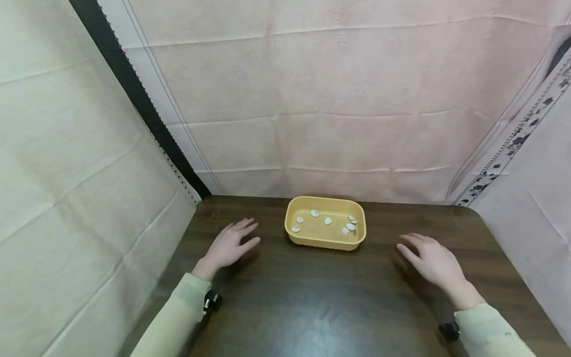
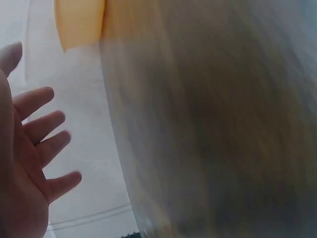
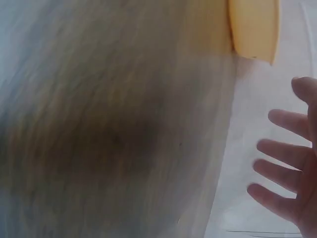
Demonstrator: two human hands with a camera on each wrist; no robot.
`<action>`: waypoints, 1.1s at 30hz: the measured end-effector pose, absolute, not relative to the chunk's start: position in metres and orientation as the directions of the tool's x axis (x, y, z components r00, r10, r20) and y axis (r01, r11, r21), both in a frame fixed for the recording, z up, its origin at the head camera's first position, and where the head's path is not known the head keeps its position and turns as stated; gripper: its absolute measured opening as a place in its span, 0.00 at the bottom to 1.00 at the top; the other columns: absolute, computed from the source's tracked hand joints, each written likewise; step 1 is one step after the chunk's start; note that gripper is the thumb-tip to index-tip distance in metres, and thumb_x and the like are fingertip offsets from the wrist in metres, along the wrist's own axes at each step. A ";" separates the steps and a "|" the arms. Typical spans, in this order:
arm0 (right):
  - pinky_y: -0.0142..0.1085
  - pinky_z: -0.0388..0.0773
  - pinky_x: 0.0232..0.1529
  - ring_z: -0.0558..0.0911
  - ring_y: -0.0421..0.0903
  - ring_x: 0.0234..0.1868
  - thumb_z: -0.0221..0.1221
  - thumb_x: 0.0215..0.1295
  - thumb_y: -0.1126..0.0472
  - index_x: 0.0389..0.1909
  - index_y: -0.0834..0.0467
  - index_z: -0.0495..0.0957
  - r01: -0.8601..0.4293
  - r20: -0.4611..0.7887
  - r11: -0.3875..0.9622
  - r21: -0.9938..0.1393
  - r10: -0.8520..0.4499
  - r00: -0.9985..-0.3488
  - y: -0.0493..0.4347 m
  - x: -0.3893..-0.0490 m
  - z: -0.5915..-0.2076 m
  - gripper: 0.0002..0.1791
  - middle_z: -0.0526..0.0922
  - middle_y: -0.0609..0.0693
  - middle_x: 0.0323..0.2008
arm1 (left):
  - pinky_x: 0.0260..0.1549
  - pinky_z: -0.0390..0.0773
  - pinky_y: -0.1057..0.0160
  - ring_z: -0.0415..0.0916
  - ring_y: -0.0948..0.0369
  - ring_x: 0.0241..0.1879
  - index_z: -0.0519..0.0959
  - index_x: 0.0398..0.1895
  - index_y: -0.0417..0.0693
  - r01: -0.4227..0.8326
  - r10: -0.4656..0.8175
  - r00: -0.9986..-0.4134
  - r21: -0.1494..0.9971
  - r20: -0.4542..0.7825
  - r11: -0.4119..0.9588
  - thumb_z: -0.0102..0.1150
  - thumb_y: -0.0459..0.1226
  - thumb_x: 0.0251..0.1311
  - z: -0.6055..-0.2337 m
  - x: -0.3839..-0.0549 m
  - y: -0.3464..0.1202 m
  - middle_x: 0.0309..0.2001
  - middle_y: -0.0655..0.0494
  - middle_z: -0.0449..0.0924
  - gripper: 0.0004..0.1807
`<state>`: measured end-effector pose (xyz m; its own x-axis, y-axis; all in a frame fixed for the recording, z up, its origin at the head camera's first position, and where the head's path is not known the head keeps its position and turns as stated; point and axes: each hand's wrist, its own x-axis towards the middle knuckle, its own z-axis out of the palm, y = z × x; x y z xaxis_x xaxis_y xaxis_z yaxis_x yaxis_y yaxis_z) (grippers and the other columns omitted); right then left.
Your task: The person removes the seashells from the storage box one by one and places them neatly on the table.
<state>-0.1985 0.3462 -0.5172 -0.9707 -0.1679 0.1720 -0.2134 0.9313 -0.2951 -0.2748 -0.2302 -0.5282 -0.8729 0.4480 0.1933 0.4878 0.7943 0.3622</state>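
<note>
A yellow rectangular tray [image 1: 321, 243] stands near the back edge of a dark wooden table, with several small white oval pieces [image 1: 328, 220] scattered on its bottom; a few bunch together at its right end. To its left, my left hand [image 1: 228, 246] hovers palm down over the table, fingers extended and holding nothing. My right hand [image 1: 433, 260] is to the right of the tray, farther from it, fingers likewise extended and free. Both wrist views show spread fingers and one end of the yellow tray [image 2: 79, 22], apart from the hands.
The dark brown table [image 1: 285, 292] reflects light at its front. Pale cloth [image 1: 334, 99] hangs behind it, with further cloth at the left [image 1: 80, 188] and right sides. Dark bands [image 1: 156, 119] run along the cloth edge. Each wrist wears a black device [image 1: 212, 300].
</note>
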 end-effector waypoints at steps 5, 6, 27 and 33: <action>0.69 0.77 0.58 0.82 0.67 0.63 0.52 0.83 0.38 0.70 0.57 0.80 -0.197 0.178 0.876 -0.440 -0.131 -0.975 0.341 -0.202 -0.515 0.32 0.83 0.63 0.65 | 0.67 0.75 0.41 0.76 0.48 0.70 0.81 0.71 0.48 0.490 0.426 -0.871 0.469 0.244 0.735 0.61 0.52 0.78 -0.526 -0.277 -0.212 0.72 0.49 0.77 0.27; 0.68 0.77 0.58 0.82 0.67 0.62 0.53 0.83 0.39 0.69 0.58 0.80 -0.198 0.181 0.857 -0.476 -0.125 -0.976 0.338 -0.203 -0.515 0.31 0.83 0.63 0.65 | 0.66 0.76 0.41 0.76 0.49 0.70 0.81 0.71 0.48 0.486 0.417 -0.874 0.494 0.250 0.721 0.62 0.51 0.77 -0.526 -0.277 -0.208 0.71 0.50 0.78 0.27; 0.41 0.87 0.53 0.88 0.56 0.55 0.60 0.82 0.53 0.69 0.67 0.78 -0.092 0.078 0.250 -0.964 -0.067 -0.995 0.252 -0.243 -0.509 0.25 0.84 0.68 0.61 | 0.68 0.75 0.47 0.77 0.49 0.69 0.79 0.71 0.38 0.410 0.282 -0.912 0.716 0.299 0.566 0.70 0.40 0.73 -0.540 -0.299 -0.126 0.69 0.44 0.80 0.27; 0.41 0.87 0.48 0.89 0.53 0.49 0.62 0.80 0.55 0.66 0.66 0.81 -0.105 0.068 0.292 -0.951 -0.133 -0.989 0.219 -0.265 -0.510 0.23 0.88 0.63 0.55 | 0.70 0.73 0.47 0.74 0.49 0.72 0.75 0.74 0.39 0.379 0.310 -0.922 0.717 0.234 0.586 0.69 0.43 0.73 -0.545 -0.306 -0.123 0.72 0.44 0.76 0.32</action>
